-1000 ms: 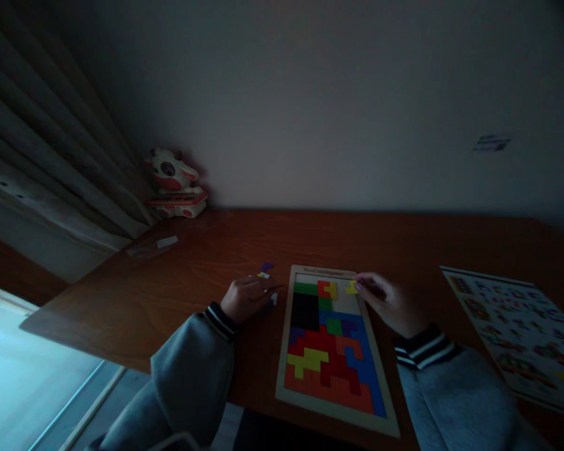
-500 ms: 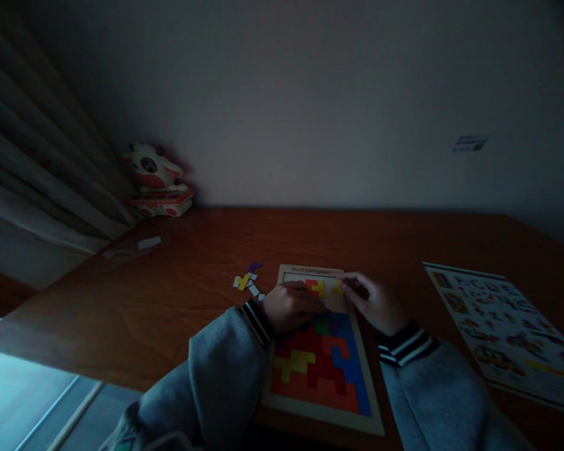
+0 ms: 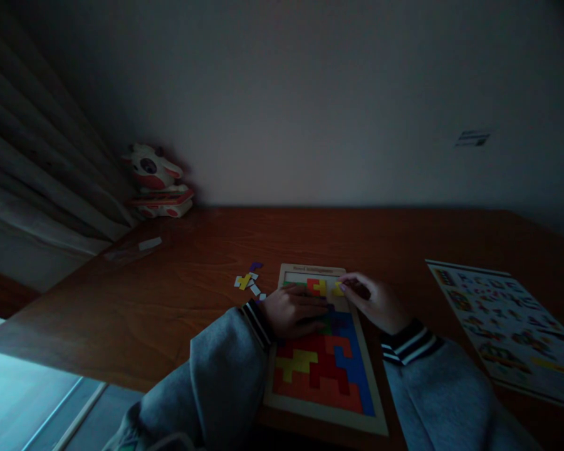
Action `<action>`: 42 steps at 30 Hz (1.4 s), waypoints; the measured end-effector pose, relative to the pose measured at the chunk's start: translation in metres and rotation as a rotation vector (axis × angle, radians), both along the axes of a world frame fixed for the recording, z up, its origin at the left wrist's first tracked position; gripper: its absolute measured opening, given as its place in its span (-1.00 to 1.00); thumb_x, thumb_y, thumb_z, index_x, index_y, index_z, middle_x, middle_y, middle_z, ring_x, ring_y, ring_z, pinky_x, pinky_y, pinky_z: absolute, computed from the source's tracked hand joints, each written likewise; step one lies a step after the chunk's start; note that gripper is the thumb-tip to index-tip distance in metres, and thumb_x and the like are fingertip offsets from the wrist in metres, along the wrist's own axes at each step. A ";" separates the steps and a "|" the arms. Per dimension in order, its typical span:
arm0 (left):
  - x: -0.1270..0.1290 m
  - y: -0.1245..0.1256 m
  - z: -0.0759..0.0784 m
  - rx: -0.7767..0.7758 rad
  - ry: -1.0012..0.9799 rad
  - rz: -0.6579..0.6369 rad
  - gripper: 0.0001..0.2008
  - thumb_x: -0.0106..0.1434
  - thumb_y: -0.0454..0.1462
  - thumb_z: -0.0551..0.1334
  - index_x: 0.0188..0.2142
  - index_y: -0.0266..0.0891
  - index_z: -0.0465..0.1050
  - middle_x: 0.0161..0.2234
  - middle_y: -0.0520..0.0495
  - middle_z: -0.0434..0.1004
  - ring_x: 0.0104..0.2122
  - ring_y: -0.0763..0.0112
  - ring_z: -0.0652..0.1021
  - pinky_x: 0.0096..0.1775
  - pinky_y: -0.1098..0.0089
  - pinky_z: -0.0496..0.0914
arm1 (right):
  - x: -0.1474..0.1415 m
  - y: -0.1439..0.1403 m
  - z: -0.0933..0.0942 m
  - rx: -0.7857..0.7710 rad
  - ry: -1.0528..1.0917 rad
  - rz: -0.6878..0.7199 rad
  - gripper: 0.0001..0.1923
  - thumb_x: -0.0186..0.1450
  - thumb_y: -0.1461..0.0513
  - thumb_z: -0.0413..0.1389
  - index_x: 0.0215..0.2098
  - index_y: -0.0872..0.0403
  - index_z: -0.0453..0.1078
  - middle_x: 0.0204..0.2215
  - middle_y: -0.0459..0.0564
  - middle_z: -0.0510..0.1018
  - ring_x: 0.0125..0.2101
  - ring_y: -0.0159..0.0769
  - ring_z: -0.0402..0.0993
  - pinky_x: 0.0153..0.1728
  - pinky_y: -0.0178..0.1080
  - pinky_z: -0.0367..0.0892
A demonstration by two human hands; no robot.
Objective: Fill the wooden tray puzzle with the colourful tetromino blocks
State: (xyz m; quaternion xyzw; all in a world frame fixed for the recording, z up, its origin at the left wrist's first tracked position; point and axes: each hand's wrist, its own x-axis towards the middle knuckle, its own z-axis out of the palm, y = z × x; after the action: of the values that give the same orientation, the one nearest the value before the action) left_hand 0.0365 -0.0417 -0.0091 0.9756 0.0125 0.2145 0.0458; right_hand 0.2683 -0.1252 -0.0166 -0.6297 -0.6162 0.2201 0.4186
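Observation:
A wooden puzzle board [image 3: 326,424] lies on the desk in front of me, largely filled with red, orange, yellow, blue and green block-shaped pieces. My left hand [image 3: 297,311] rests flat across its upper left part, fingers stretched out and slightly spread, covering some pieces. At the board's upper right, my right hand [image 3: 373,300] pinches a yellow puzzle piece [image 3: 338,289] between thumb and forefinger, over a pale bare part of the tray. Beside that gap sits a red piece [image 3: 313,287] against another yellow one [image 3: 322,287].
Left of the board lie a loose yellow piece [image 3: 245,281], a purple piece [image 3: 255,266] and several small white bits [image 3: 255,290]. A printed sheet [image 3: 507,326] lies at the right. A cow-shaped toy [image 3: 157,178] stands at the back left near the curtain [image 3: 42,169].
My left hand's fingers have spread and come down flatter on the board. My right hand still pinches the yellow piece, nearly in the same spot. The view has shifted slightly.

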 end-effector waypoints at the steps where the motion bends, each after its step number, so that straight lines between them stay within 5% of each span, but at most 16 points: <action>1: 0.000 0.000 0.000 -0.008 0.006 -0.003 -0.66 0.38 -0.09 0.11 -0.01 -0.20 0.52 -0.04 -0.13 0.59 -0.12 0.25 0.55 -0.09 0.25 0.43 | 0.000 0.000 0.000 -0.002 -0.001 0.001 -0.75 0.29 0.02 0.07 -0.22 -0.02 0.45 -0.31 -0.01 0.63 -0.28 -0.20 0.57 -0.25 -0.17 0.46; 14: 0.002 0.001 -0.002 -0.104 -0.008 -0.035 -0.67 0.39 -0.14 0.11 0.03 -0.22 0.47 0.02 -0.14 0.54 -0.03 0.27 0.51 0.06 0.24 0.37 | 0.003 0.000 -0.003 -0.005 0.009 -0.016 -0.74 0.30 0.02 0.06 -0.22 -0.02 0.44 -0.32 -0.01 0.63 -0.29 -0.19 0.57 -0.26 -0.16 0.47; 22: -0.002 0.001 -0.001 -0.176 0.073 0.116 -0.50 0.38 -0.05 0.10 0.22 -0.23 0.27 0.17 -0.18 0.39 0.14 0.11 0.36 0.14 0.08 0.28 | 0.000 0.000 0.000 -0.009 0.011 -0.018 -0.73 0.29 0.01 0.07 -0.23 -0.01 0.44 -0.32 0.00 0.63 -0.30 -0.18 0.57 -0.27 -0.15 0.46; 42: -0.002 0.000 0.001 -0.109 0.123 0.094 -0.59 0.43 -0.07 0.03 0.15 -0.18 0.36 0.15 -0.13 0.41 0.14 0.17 0.39 0.15 0.14 0.26 | 0.002 0.001 0.000 0.039 -0.044 -0.003 -0.73 0.31 0.02 0.05 -0.20 -0.02 0.47 -0.25 0.00 0.64 -0.24 -0.19 0.58 -0.20 -0.15 0.47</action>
State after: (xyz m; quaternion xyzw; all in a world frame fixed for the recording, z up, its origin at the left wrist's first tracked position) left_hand 0.0348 -0.0417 -0.0077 0.9813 0.0726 0.1552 0.0881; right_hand 0.2703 -0.1247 -0.0170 -0.6271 -0.6284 0.1937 0.4174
